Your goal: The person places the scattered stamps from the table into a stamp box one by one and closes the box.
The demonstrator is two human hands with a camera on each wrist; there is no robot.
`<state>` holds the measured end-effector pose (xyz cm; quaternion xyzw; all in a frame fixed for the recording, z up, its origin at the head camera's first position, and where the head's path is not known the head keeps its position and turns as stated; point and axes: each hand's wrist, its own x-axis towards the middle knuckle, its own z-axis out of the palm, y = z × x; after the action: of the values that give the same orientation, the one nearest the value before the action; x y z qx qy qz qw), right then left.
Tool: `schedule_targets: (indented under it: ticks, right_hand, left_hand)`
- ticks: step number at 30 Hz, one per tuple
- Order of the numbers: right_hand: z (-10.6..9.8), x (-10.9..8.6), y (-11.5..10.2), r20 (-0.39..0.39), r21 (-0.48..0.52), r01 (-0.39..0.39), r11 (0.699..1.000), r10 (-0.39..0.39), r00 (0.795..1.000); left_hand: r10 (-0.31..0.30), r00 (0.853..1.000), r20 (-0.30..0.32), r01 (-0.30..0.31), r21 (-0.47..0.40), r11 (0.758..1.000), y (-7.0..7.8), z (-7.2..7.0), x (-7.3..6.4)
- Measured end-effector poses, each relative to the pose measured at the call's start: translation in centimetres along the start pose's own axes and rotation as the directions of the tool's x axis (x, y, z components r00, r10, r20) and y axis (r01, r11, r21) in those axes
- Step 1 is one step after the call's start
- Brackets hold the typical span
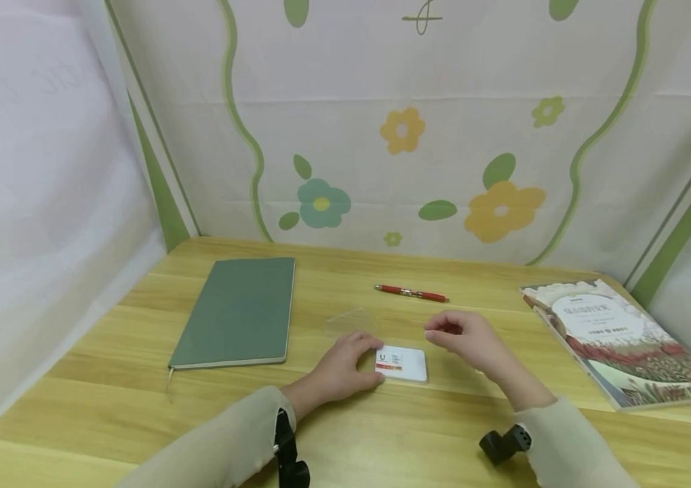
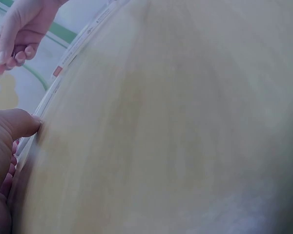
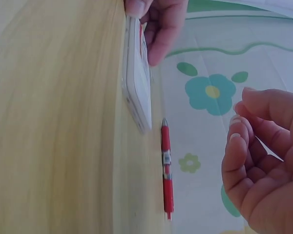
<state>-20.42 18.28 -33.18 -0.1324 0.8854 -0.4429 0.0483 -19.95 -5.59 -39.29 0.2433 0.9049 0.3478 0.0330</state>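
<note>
A flat white rectangular case [image 1: 413, 366] with rounded corners and a small printed label lies on the table. My left hand [image 1: 345, 369] grips its left end, thumb at the near edge and fingers at the far edge. In the right wrist view the white case [image 3: 141, 92] appears edge-on, with a clear rim. To its right my right hand [image 1: 464, 339] is raised above the table, apart from the case. In the right wrist view the right hand [image 3: 268, 161] has bent fingers, thumb close to the index fingertip; whether something tiny or clear is between them is unclear.
A thin transparent piece [image 1: 351, 322] lies just beyond my left hand. Farther back is a red pen [image 1: 412, 293]. A green notebook [image 1: 238, 312] lies on the left, a book with a floral cover [image 1: 620, 339] on the right. A patterned curtain [image 1: 406, 169] hangs behind the table.
</note>
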Motion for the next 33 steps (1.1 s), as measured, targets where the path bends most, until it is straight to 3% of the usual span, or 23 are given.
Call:
schedule_targets:
  ticks: [21, 28, 33]
  right_hand:
    - [-3.0, -2.6, 3.9, -0.021, -0.045, -0.062, 0.997, 0.061, 0.998]
    - [-3.9, -3.5, 5.5, 0.029, -0.052, -0.032, 0.998, 0.034, 0.999]
    - [-4.4, -3.8, 6.2, 0.022, -0.111, -0.034, 0.993, 0.037, 0.999]
  left_hand:
    - [-0.001, 1.000, 0.001, 0.001, 0.002, 1.000, -0.3, 0.5, 0.0]
    - [0.002, 1.000, -0.002, -0.002, 0.005, 1.000, -0.3, 0.3, -0.1]
    - [0.008, 1.000, -0.008, -0.008, 0.009, 1.000, -0.3, 0.3, 0.0]
